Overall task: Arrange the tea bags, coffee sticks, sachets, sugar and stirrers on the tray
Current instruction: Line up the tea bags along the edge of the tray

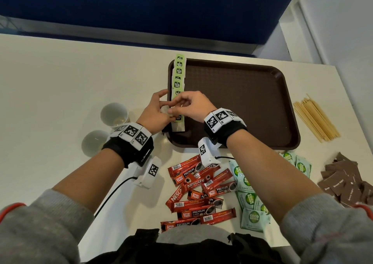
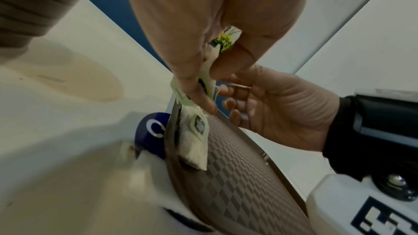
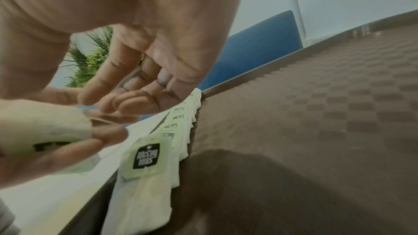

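Note:
A brown tray (image 1: 242, 102) lies on the white table. Along its left edge runs an overlapping row of tea bags (image 1: 178, 71) with green tags, seen close up as tea bags (image 3: 147, 158) in the right wrist view. Both hands meet over the near end of that row. My left hand (image 1: 159, 110) pinches a white tea bag (image 2: 204, 78) between thumb and fingers just above the tray rim (image 2: 172, 149). My right hand (image 1: 187, 104) has curled fingers, and its fingertips (image 2: 228, 88) pinch the same tea bag's edge or string. Another tea bag (image 2: 194, 146) lies below on the tray.
Red coffee sticks (image 1: 199, 189) are heaped near the table's front edge, with green sugar sachets (image 1: 248, 199) to their right and brown sugar packets (image 1: 347, 183) beyond. Wooden stirrers (image 1: 316, 118) lie right of the tray. Two paper cups (image 1: 114, 114) stand on the left.

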